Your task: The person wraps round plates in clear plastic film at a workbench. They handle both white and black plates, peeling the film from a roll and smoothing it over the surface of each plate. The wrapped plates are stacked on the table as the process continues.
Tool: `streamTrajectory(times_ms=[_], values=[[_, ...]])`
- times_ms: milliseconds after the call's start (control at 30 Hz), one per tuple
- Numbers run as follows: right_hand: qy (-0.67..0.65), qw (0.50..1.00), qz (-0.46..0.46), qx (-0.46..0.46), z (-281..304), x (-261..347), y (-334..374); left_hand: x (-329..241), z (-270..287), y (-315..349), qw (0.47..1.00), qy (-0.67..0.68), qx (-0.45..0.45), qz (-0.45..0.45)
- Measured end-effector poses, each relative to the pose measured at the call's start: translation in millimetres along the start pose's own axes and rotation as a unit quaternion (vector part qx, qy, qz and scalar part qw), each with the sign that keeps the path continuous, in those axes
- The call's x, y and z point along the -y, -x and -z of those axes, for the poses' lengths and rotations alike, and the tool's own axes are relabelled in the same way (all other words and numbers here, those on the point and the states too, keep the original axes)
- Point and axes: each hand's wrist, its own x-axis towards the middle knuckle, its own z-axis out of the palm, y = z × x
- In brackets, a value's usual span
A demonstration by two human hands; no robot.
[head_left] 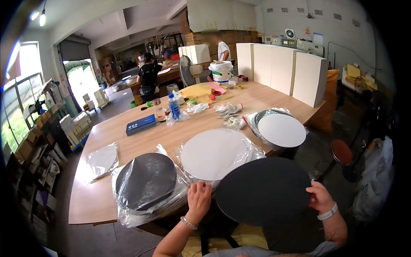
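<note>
My right hand (320, 197) grips the right edge of a black round board (263, 192), thumb on its upper face. The board is held tilted in front of me, over the table's near edge. My left hand (199, 199) is closed at the near edge of the table, by the plastic around a white round board (216, 154); its fingertips are hidden, so what it holds does not show. To its left lies a dark round board (146, 181) in clear plastic film. Another white round board (282, 129) rests at the right on a plastic-wrapped stack.
Farther back on the wooden table (102, 132) are a blue box (141, 124), a blue bottle (174, 106), work gloves (228, 110), a white bucket (221, 72) and tall white blocks (282, 70). A small wrapped round piece (102, 159) lies left. Two people work beyond.
</note>
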Motion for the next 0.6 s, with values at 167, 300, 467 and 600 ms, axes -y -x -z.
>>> streamTrajectory(times_ms=[167, 300, 467, 600], values=[[0.107, 0.99, 0.095, -0.016, 21, 41, 51, -19, -6, -7, 0.986, 0.082, 0.104, -0.097], [0.166, 0.971, 0.156, -0.075, 2, 55, 64, -59, -36, -38, 0.989, 0.008, 0.123, -0.076], [0.186, 0.945, 0.254, -0.086, 2, 74, 71, -93, -87, -88, 0.975, 0.002, 0.214, -0.063], [0.181, 0.925, 0.309, -0.13, 5, 80, 76, -113, -141, -117, 0.993, 0.029, 0.108, -0.036]])
